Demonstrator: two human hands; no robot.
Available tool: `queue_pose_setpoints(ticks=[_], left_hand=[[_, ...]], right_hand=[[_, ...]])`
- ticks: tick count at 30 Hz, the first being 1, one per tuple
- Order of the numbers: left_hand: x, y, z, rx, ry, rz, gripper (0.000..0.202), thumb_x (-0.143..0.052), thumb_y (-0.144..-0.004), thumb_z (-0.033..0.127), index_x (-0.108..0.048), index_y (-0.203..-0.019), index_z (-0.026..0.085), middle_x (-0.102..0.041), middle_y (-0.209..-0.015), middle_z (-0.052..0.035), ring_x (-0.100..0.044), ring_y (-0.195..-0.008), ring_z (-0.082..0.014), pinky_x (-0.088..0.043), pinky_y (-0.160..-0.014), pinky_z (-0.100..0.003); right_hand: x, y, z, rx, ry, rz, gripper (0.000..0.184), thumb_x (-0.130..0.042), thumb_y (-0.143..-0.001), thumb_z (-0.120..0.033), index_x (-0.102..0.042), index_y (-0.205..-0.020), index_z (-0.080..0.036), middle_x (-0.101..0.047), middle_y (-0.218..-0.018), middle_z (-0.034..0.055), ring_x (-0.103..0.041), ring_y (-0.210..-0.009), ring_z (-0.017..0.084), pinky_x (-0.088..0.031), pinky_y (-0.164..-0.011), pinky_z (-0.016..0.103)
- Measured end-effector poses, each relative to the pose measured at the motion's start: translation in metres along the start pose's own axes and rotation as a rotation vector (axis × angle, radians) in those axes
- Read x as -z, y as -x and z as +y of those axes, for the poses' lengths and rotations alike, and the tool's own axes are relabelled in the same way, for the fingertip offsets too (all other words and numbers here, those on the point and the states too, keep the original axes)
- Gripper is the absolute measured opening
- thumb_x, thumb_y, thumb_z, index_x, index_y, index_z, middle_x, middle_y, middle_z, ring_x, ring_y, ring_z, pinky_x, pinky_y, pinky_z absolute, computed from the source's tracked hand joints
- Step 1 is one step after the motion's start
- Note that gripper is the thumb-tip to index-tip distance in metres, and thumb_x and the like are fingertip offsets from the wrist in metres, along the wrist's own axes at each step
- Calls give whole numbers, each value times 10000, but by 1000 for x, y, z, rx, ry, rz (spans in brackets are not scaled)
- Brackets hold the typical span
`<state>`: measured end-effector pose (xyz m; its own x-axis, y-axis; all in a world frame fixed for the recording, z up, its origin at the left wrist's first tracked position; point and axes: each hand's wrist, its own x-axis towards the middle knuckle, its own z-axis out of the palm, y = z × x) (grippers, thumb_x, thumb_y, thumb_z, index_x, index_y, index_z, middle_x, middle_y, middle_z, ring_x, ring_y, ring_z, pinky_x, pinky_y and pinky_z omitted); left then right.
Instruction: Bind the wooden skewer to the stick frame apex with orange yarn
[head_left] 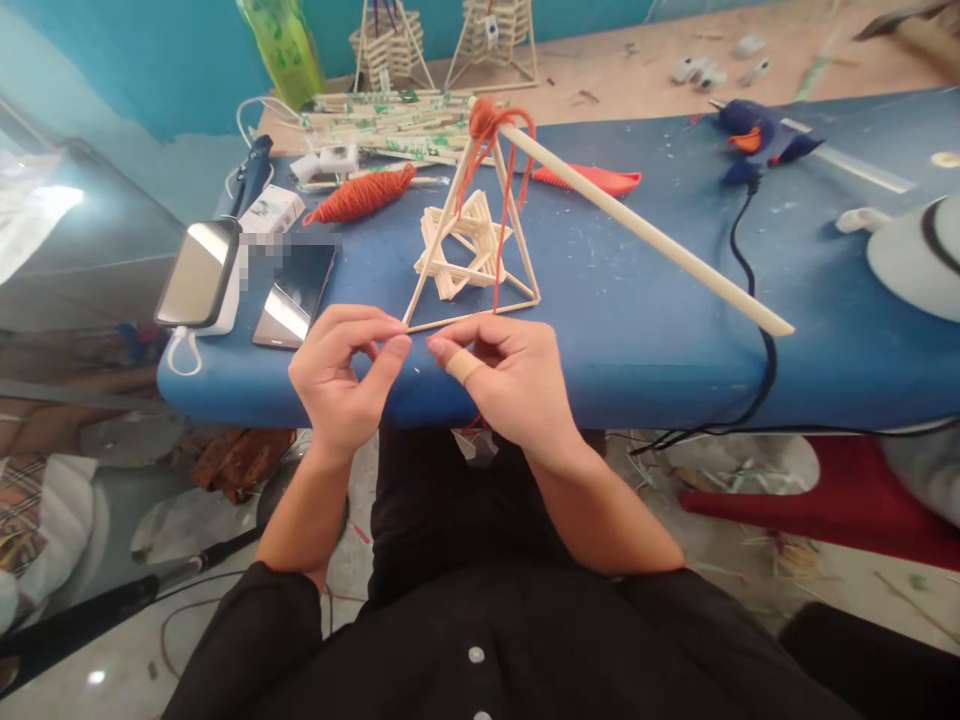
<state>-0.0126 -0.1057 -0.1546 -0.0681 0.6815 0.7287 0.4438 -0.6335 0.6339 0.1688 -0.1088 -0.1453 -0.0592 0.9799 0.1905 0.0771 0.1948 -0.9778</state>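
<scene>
A triangular frame of thin wooden sticks [523, 245] stands at the table's front, with orange yarn [486, 118] wound round its peak and hanging down. One long stick [652, 235] slants from that peak to the right. My left hand [337, 370] is closed, its thumb and forefinger pinching at the frame's near left corner. Just right of it, my right hand [514, 380] has its fingers curled and thumb against forefinger, beside the front stick; what they hold is hidden. A tan band wraps its thumb. Behind the frame's sticks sits a star-shaped stack of sticks [487, 235].
On the blue table [637, 370] lie an orange yarn bundle [364, 195], a red-handled tool [589, 180], two phones [199, 270] and a corded glue gun [765, 140]. Behind are paper-wrapped sticks [397, 125] and two stick structures [491, 40]. A white cup [915, 255] stands right.
</scene>
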Motion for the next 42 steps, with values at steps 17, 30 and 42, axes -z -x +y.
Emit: queue_pose_setpoints(ticks=[17, 30, 42], left_hand=[[-54, -35, -21, 152, -354, -259, 723, -922, -755, 233, -556, -1375, 294, -726, -1362, -57, -719, -1268, -307, -585, -1134, -490], [-48, -43, -19, 274, -70, -232, 502, -904, -742, 225, -641, -1169, 243, -820, -1081, -7, -813, -983, -192, -676, -922, -325], [-42, -45, -32, 309, 44, -246, 519, -876, -708, 179, -708, -1197, 214, -820, -1012, -13, -792, -915, -172, -687, -842, -288]], right_hand=[[17, -2, 17, 464, 582, 435, 148, -704, -934, -174, -830, -859, -199, -814, -823, 21, -752, -735, 170, -539, -700, 294], [2, -8, 17, 534, 670, 462, 194, -652, -1011, -191, -840, -964, -205, -861, -959, 25, -815, -842, 178, -546, -711, 295], [34, -11, 28, 394, 859, 626, 159, -692, -951, -204, -851, -951, -198, -832, -848, 45, -731, -691, 197, -463, -655, 331]])
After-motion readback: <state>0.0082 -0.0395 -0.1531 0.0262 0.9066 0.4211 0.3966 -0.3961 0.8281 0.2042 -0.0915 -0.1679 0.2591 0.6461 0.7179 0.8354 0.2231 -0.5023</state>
